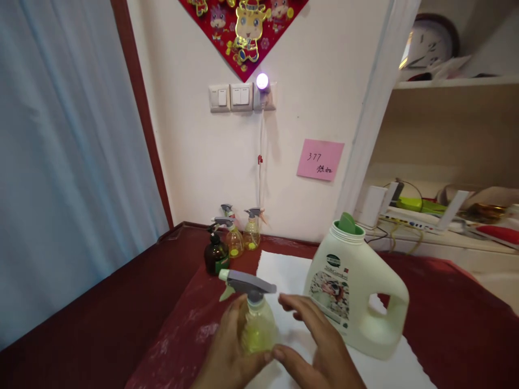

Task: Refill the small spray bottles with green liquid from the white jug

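Left hand (pixel 229 346): wrapped round the spray bottle (pixel 261 321), thumb across its lower front.
Right hand (pixel 320 343): curved wide beside it — contact with the bottle, cannot tell.
Spray bottle: upright, grey-headed, left of the pale jug (pixel 360 292).
Jug: standing on the white sheet (pixel 281 265).
Behind: dark pump bottle (pixel 216 256), close beside other spray bottles (pixel 252 235).
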Action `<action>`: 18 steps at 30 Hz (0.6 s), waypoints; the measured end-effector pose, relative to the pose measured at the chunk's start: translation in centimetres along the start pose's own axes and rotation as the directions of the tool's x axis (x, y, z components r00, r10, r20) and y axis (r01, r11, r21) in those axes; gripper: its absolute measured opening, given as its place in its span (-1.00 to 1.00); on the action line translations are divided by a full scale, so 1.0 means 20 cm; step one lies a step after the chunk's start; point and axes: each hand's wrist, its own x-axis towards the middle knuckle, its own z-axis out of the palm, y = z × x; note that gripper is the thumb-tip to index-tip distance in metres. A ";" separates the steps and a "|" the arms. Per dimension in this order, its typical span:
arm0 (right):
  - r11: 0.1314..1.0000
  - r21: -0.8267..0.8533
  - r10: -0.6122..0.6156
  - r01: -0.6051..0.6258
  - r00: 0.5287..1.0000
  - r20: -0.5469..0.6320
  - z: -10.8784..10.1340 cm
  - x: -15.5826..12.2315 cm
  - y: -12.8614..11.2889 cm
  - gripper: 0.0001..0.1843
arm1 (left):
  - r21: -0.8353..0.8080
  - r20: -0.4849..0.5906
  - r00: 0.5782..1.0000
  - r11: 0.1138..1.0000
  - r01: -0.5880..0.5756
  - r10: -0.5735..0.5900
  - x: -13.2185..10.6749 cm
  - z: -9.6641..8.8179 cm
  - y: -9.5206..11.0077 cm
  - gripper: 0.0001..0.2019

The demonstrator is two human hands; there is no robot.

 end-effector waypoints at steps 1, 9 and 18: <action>0.998 0.046 0.032 -0.033 0.999 0.004 0.02 0.04 -0.02 -0.30 | 0.070 0.001 1.000 0.997 -0.022 0.022 -0.01 0.02 -0.03 -0.20; 0.953 0.291 0.066 -0.079 0.996 0.055 0.08 0.15 -0.17 -0.85 | 0.256 0.101 0.992 0.961 -0.103 0.080 -0.03 0.02 -0.06 -0.36; 0.962 0.253 0.124 -0.104 0.990 -0.062 -0.04 0.25 -0.29 -0.81 | 0.235 0.102 0.992 0.967 -0.096 0.073 -0.04 -0.02 0.00 -0.18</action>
